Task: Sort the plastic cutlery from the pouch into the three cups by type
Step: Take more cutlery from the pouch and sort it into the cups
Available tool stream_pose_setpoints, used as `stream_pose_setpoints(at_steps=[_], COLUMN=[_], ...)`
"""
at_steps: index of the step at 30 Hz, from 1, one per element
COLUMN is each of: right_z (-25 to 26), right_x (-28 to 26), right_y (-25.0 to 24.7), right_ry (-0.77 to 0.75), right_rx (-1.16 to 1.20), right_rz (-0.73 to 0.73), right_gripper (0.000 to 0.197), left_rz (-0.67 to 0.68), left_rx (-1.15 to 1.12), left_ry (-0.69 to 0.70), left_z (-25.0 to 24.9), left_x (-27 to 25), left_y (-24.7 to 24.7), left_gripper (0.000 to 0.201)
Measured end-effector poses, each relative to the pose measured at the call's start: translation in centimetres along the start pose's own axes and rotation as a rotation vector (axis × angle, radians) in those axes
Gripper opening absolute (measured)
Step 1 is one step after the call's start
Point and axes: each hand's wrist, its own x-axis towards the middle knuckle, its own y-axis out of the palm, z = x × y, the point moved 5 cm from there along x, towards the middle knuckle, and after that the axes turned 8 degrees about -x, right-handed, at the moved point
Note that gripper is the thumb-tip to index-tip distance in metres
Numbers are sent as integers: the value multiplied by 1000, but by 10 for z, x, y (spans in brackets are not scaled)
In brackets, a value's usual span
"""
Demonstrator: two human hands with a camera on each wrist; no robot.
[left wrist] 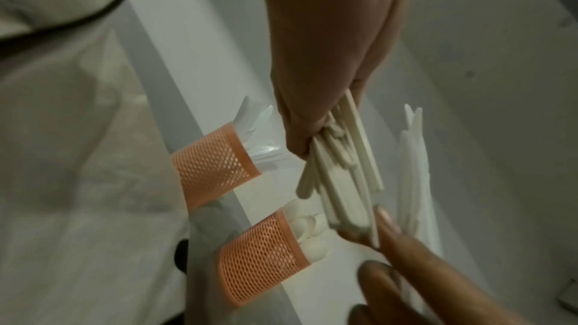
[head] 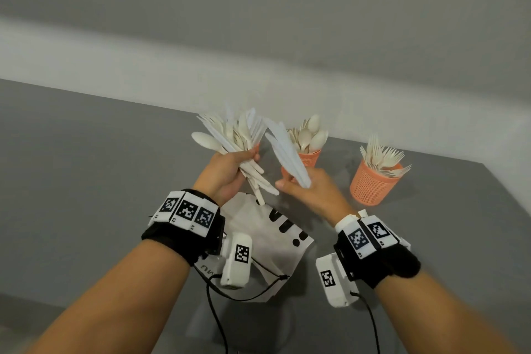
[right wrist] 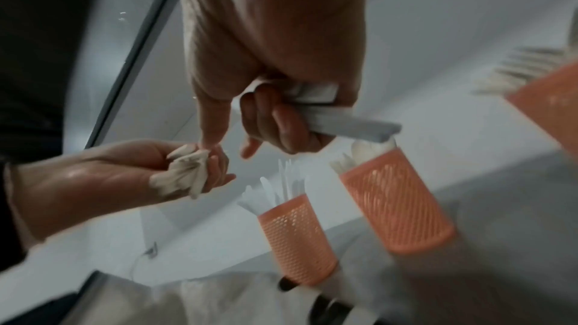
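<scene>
White paper pouch [head: 270, 241] is lying nearest me on the table [head: 86, 181]; above it my left hand [head: 227, 175] is gripping mixed cutlery [head: 230, 135], my right hand [head: 310, 190] clutching knives [head: 287, 155]; beyond, three orange cups [head: 373, 184] are standing

Black wristbands [head: 172, 241] with white tag-marked blocks [head: 186, 211], white camera pods [head: 237, 261], thin black cables [head: 218, 322].
</scene>
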Motion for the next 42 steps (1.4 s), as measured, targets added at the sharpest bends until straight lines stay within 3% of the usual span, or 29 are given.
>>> stream_pose_setpoints(at_steps=[3, 7, 11, 14, 17, 26, 33, 39, 42], right_z=[-5, -12, -23, -29, -22, -31, -13, -20, -25], right_x=[-1, 1, 5, 11, 14, 33, 44, 49, 53], right_y=[16, 15, -4, -4, 6, -19, 3, -3, -20], right_ry=[103, 198, 261, 320, 288, 221, 186, 279, 277], right_rx=[113, 234, 362, 696, 960, 1020, 1247, 1197, 1070], right_rz=[96, 180, 72, -35, -45, -244, -144, -262, -293], right_gripper=[6, 10, 9, 17, 15, 18, 23, 17, 19], left_rz=[0, -10, -35, -24, -19, -78, -23, -72, -145], left_rx=[-59, -77, -90, -96, -132, -174, -364, -341, -208], left_ry=[-29, -1, 53, 61, 43, -5, -6, 3, 12], left_z=[7, 1, -11, -11, -2, -6, -3, -11, -22], left_x=[1, 0, 2, 2, 2, -2, -14, -10, -8], left_y=[1, -2, -12, -9, -4, -22, -6, -20, -33], left_gripper=[20, 10, 10, 14, 14, 12, 17, 16, 21])
